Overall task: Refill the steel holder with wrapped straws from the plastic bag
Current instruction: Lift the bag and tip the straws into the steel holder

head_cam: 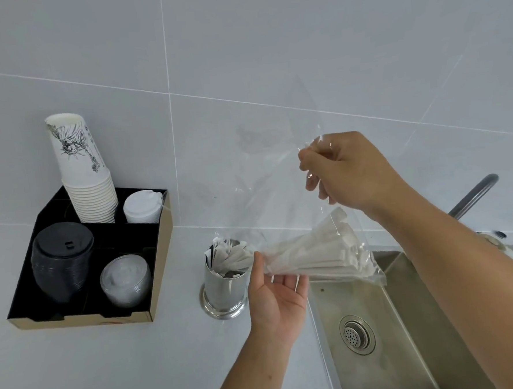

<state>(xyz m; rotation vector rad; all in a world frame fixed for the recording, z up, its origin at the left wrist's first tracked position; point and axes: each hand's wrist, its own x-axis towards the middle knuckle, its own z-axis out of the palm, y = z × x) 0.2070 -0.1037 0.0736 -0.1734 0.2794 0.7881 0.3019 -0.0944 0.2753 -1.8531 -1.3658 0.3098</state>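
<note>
Right hand point(342, 171) pinches plastic bag point(279, 193) top; left hand point(278, 295) grips wrapped straws point(313, 255) thru it.
We see steel holder point(224, 283) just left of L hand, w/ straws inside.

Your white counter point(94, 369) carries the steel holder point(223, 289) (wrapped straws already poke out of it), standing just beside the sink point(407, 320) set into the surface. Well to its left rests a black organiser tray point(85, 317) of cups and lids.
</note>
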